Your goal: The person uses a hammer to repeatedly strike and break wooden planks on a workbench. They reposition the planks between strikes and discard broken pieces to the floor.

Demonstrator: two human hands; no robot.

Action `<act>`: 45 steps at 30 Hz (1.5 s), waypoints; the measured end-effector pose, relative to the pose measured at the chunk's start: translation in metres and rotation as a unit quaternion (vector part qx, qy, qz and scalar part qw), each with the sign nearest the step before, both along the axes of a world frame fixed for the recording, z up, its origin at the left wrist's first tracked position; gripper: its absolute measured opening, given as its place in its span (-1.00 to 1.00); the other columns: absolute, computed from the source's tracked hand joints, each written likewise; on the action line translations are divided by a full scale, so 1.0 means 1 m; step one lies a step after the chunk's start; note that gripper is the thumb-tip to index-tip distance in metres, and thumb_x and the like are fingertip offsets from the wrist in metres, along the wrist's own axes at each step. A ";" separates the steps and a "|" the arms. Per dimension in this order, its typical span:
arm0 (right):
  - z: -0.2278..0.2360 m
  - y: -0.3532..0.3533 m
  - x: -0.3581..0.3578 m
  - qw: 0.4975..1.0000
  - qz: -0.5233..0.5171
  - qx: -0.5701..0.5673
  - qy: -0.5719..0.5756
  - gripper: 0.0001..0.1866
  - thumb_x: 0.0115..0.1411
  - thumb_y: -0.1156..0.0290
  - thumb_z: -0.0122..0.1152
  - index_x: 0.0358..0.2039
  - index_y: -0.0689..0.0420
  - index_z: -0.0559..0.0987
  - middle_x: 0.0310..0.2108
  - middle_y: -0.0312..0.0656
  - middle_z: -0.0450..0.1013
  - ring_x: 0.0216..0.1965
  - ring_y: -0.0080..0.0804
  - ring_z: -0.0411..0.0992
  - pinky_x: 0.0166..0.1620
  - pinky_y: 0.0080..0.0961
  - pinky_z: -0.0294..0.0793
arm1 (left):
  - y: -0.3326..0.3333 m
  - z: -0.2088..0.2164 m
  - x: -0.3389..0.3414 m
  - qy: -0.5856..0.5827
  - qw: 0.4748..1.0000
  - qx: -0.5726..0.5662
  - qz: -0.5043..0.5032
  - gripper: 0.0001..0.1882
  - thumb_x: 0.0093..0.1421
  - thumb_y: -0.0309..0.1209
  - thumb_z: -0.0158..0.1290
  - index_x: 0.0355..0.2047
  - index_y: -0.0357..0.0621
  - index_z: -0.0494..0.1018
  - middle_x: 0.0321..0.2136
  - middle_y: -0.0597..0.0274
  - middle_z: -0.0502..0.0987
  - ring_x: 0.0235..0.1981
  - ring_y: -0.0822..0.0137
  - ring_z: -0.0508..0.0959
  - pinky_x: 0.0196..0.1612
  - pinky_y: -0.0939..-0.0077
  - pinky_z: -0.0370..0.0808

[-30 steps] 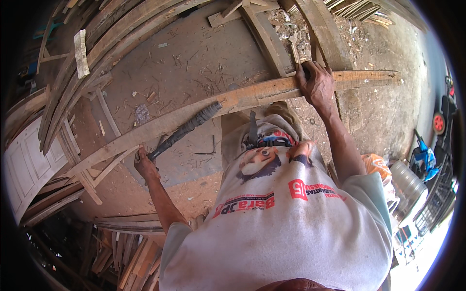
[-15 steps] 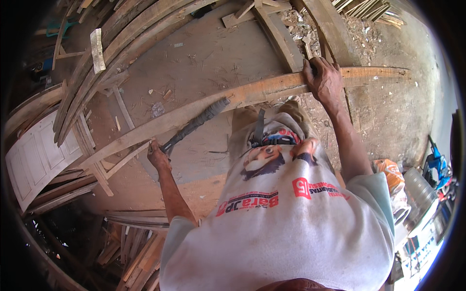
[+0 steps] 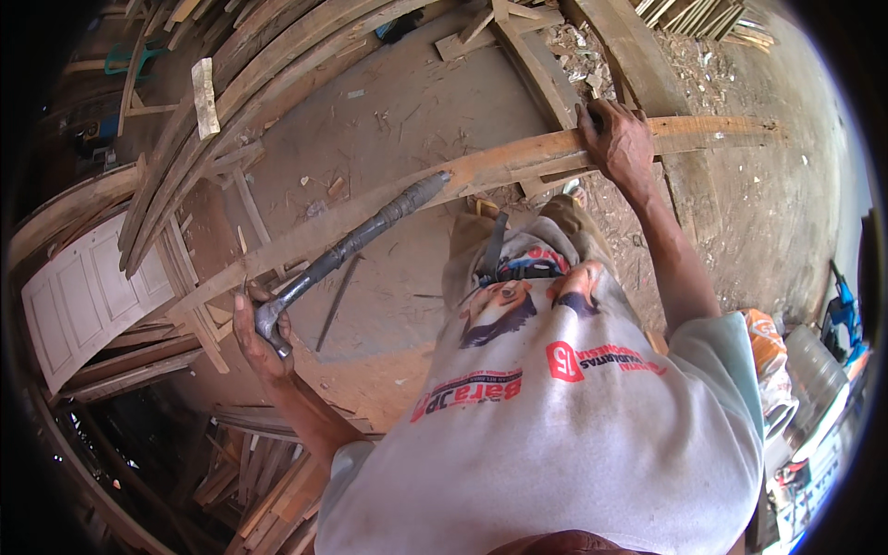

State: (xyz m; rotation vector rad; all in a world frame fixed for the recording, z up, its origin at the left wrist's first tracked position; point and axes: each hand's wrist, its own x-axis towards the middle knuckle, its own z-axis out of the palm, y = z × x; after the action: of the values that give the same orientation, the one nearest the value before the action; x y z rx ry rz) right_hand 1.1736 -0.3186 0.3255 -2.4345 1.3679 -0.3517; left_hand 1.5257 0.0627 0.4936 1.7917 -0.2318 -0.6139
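Since half a second ago, the hammer (image 3: 356, 239) has stayed in much the same slant, its dark tape-wrapped handle lying up across the long, rough, unfinished wooden plank (image 3: 518, 162). Left hand (image 3: 259, 333) is closed around the grey metal head end at the plank's lower left. Right hand (image 3: 618, 139) is clamped over the plank's upper edge, above the dusty, chip-strewn floor (image 3: 407, 111).
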 end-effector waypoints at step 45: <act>0.001 0.001 0.005 1.000 -0.005 -0.023 -0.014 -0.69 0.29 0.11 0.21 -0.27 0.11 0.68 -0.32 -0.08 0.62 -0.25 -0.09 0.58 0.01 -0.23 0.45 | -0.099 0.022 0.017 0.318 0.834 -0.343 -0.294 -0.69 0.28 -0.09 0.02 -0.42 -0.03 0.31 -0.77 0.30 0.39 -0.39 0.35 0.43 0.45 0.05 -0.13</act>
State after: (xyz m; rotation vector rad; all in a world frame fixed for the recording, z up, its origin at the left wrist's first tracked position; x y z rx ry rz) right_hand 1.1784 -0.3175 0.3264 -2.4505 1.3756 -0.4227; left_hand 1.5424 -0.0367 0.5151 0.7310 -0.4762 -1.3326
